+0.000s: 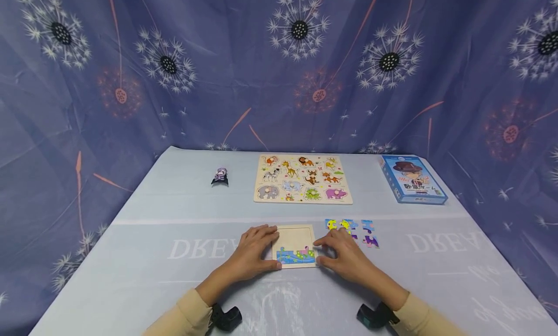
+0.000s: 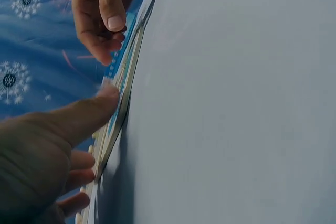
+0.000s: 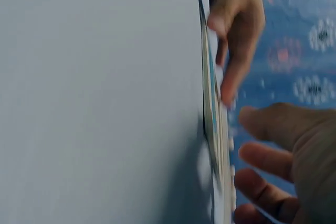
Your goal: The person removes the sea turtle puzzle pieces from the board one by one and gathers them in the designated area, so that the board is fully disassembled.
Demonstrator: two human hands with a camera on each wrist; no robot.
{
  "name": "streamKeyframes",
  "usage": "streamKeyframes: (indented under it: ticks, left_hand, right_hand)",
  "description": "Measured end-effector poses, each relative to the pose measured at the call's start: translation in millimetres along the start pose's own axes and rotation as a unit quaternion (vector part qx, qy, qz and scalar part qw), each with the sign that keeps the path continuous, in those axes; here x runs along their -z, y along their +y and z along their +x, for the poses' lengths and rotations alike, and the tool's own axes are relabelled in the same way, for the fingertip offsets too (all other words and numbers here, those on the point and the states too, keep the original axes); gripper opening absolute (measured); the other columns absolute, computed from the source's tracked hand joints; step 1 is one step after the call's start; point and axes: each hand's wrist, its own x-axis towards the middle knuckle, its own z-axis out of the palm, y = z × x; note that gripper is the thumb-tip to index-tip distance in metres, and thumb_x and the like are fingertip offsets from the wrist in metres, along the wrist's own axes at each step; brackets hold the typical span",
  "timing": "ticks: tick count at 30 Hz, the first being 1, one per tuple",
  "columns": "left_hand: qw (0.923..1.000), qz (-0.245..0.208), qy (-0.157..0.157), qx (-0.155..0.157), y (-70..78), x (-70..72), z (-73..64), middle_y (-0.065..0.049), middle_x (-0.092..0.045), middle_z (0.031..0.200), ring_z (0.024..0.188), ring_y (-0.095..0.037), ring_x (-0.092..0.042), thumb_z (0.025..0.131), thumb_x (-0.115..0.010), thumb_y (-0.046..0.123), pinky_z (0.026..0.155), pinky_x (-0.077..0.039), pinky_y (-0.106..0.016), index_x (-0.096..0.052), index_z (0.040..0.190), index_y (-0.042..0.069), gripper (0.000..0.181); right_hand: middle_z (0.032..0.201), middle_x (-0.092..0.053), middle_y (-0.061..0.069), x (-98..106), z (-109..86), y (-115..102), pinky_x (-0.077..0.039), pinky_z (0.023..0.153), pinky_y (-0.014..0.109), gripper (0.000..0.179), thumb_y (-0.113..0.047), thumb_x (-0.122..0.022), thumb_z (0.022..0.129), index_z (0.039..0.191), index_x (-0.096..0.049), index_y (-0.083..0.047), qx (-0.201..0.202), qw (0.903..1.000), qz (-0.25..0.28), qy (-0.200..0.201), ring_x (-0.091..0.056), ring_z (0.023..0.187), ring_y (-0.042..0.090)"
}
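Observation:
A small wooden puzzle tray (image 1: pixel 294 227) lies flat on the cloth-covered table. Along its near side, joined jigsaw pieces (image 1: pixel 289 257) form a blue strip with green and pink parts; bare wood shows beyond them. My left hand (image 1: pixel 254 251) rests at the tray's left edge, thumb at the near corner and fingers by the far corner. At the right edge is my right hand (image 1: pixel 344 255), its thumb and forefinger spread apart beside the rim. Loose jigsaw pieces (image 1: pixel 370 241), yellow, blue and purple, lie just beyond the right hand, which partly covers some.
Farther back lies a wooden animal peg board (image 1: pixel 302 179). A small purple-and-black figure (image 1: pixel 220 176) sits to its left. A blue box (image 1: pixel 413 179) with a cartoon character stands at the back right. Behind the table hangs a blue dandelion-print curtain (image 1: pixel 244 84).

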Motion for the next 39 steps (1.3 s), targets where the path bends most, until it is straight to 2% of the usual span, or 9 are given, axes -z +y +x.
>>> streamKeyframes:
  ticks: [5,12,26,39]
  left_hand:
    - [0.9999,0.005,-0.005,-0.015,-6.9,4.6,-4.3,-0.009,-0.048,0.142,0.135,-0.032,-0.036,0.075,-0.075,0.040,0.108,-0.025,-0.057,-0.054,0.132,0.005,0.070]
    - [0.9996,0.011,-0.014,-0.020,-8.3,5.5,-5.3,-0.008,-0.046,0.143,0.136,-0.032,-0.035,0.077,-0.075,0.039,0.107,-0.026,-0.057,-0.055,0.132,0.007,0.067]
    - [0.9996,0.021,-0.011,-0.017,-6.7,3.0,-5.6,-0.008,-0.047,0.143,0.134,-0.032,-0.037,0.077,-0.075,0.038,0.108,-0.024,-0.059,-0.054,0.132,0.006,0.066]
    - [0.9997,0.012,-0.013,-0.015,-5.1,3.5,-6.3,-0.009,-0.046,0.144,0.134,-0.033,-0.037,0.078,-0.074,0.037,0.109,-0.023,-0.060,-0.053,0.132,0.005,0.066]
  right_hand:
    - [0.081,-0.054,-0.010,-21,15.8,-26,-0.033,0.072,0.025,0.030,-0.029,-0.081,0.070,0.098,-0.072,-0.021,0.050,0.9986,-0.015,0.002,-0.037,0.079,0.004]
    - [0.076,-0.050,-0.008,-33,27.2,-43,-0.032,0.073,0.025,0.028,-0.031,-0.080,0.072,0.097,-0.072,-0.021,0.063,0.9976,-0.023,-0.016,-0.035,0.078,0.006]
    - [0.077,-0.052,-0.010,-38,31.1,-48,-0.031,0.072,0.026,0.025,-0.032,-0.079,0.072,0.094,-0.073,-0.021,0.052,0.9970,-0.045,-0.035,-0.037,0.080,0.007]
    - [0.077,-0.055,-0.009,-39,30.9,-48,-0.033,0.073,0.027,0.029,-0.029,-0.081,0.069,0.091,-0.065,-0.024,0.052,0.9981,-0.024,-0.025,-0.041,0.081,0.008]
